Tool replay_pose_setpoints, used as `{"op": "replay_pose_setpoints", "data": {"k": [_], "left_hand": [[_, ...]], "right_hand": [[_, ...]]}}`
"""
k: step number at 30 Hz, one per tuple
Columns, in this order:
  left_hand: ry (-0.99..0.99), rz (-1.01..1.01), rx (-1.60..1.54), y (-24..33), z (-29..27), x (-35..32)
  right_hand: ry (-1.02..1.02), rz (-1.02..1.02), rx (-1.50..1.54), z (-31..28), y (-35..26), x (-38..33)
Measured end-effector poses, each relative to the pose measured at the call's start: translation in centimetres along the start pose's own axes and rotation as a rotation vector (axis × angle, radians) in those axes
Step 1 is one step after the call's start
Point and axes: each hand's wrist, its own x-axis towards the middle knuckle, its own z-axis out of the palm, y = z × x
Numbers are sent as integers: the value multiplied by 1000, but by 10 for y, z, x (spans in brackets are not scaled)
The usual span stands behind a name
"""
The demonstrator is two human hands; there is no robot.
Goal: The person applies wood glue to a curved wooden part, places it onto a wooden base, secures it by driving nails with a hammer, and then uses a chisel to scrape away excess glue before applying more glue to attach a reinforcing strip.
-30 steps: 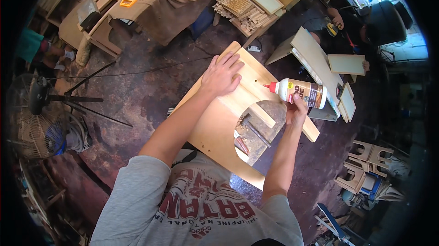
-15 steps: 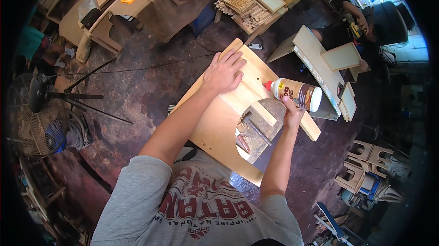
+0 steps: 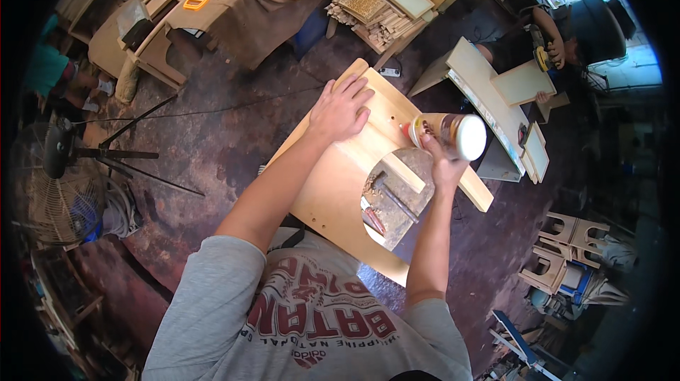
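Wrapped around a glue bottle (image 3: 448, 133), the right hand (image 3: 439, 163) has its fingers closed on the bottle's body, holding it on its side with the orange nozzle end pointing left, just over a pale wooden panel (image 3: 333, 182). Directly below the grip the panel has a half-round cutout (image 3: 397, 200), and a narrow wooden strip (image 3: 411, 172) runs across it under the wrist. Through the cutout, further down from the grip, a hammer (image 3: 388, 195) lies on the floor. Left of the bottle, the left hand (image 3: 341, 108) lies flat with fingers spread, pressing on the panel's upper part and holding nothing. Beyond the bottle to the right, another person's hand (image 3: 556, 49) rests on a small square board (image 3: 523, 82) set on a pale wooden bench piece (image 3: 473, 76). Far to the left of both hands a floor fan (image 3: 57, 182) stands on the dark floor
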Motion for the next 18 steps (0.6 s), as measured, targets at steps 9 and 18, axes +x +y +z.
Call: {"op": "replay_pose_setpoints", "data": {"k": [9,18], "left_hand": [[35,11,-16,0,2,0],[39,7,0,-3,3,0]], "right_hand": [[-16,168,461,-12,20,3],[-48,240,429,13,15,14]]}}
